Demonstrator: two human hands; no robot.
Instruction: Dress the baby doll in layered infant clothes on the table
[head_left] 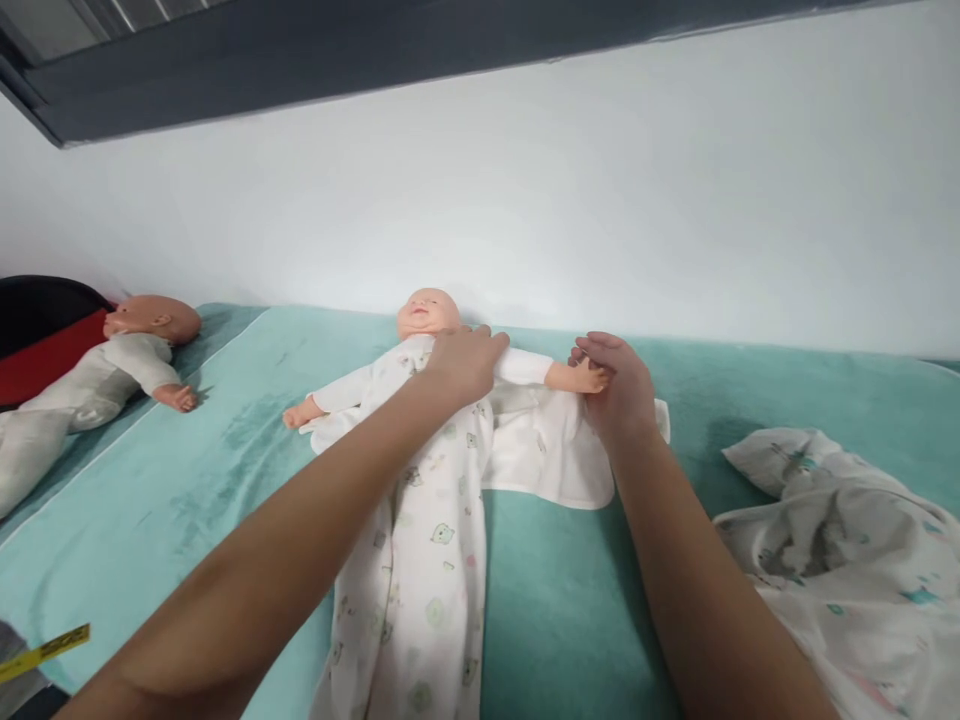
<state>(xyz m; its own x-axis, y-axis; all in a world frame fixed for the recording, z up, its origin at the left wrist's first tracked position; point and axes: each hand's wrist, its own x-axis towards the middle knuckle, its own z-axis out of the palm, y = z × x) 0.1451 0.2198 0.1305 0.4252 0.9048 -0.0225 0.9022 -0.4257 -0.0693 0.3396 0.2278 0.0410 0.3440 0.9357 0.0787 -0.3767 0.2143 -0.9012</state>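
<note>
A baby doll (427,312) lies on its back on a teal mat (225,450), dressed in a white printed onesie (431,540). My left hand (465,362) rests on the doll's chest near the neck, fingers curled over the cloth there. My right hand (613,385) is closed around the doll's outstretched hand (585,376) at the end of its white sleeve. A loose white flap of the garment (551,455) lies spread under that arm.
A second doll (139,345) in grey-white clothes lies at the left beside a red and black cushion (41,340). A crumpled printed cloth (840,550) lies at the right. A white wall stands right behind the mat. A yellow tape (45,650) shows at bottom left.
</note>
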